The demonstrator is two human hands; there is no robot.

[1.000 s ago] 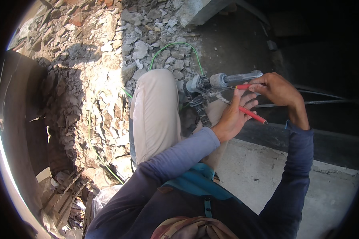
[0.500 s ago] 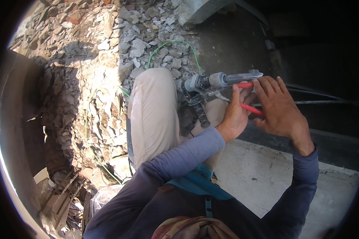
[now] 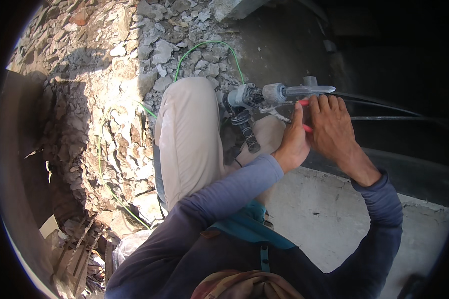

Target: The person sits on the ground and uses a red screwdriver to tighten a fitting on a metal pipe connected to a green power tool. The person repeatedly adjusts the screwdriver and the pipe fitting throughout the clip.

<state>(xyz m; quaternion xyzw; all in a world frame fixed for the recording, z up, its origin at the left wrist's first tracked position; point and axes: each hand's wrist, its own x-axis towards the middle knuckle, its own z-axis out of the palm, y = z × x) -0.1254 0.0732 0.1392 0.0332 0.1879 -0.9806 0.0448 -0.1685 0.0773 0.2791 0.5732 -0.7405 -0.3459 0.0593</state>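
Note:
A pair of red-handled pliers [image 3: 308, 128] points its metal jaws at a grey, dusty demolition hammer [image 3: 243, 96], near the joint behind its collar. My left hand [image 3: 293, 144] is closed on the pliers' handles, with its thumb pointing up along them. From the other side my right hand [image 3: 333, 127] wraps over the same handles, its fingers folded, hiding most of the red grips. The hammer lies across my legs, its ribbed black side handle [image 3: 249, 137] hanging toward me. A metal chisel bit [image 3: 310, 90] sticks out to the right, just beyond my right fingertips.
Broken stone rubble [image 3: 159, 52] covers the ground ahead and to the left. A green cord [image 3: 204, 44] loops over it and runs down the left side. A concrete slab [image 3: 324, 214] lies at the right. Thin metal rods [image 3: 394, 118] extend into the dark area.
My right hand has gone from spread fingers to folded ones around the pliers. The red handles have come closer together. The view has shifted slightly.

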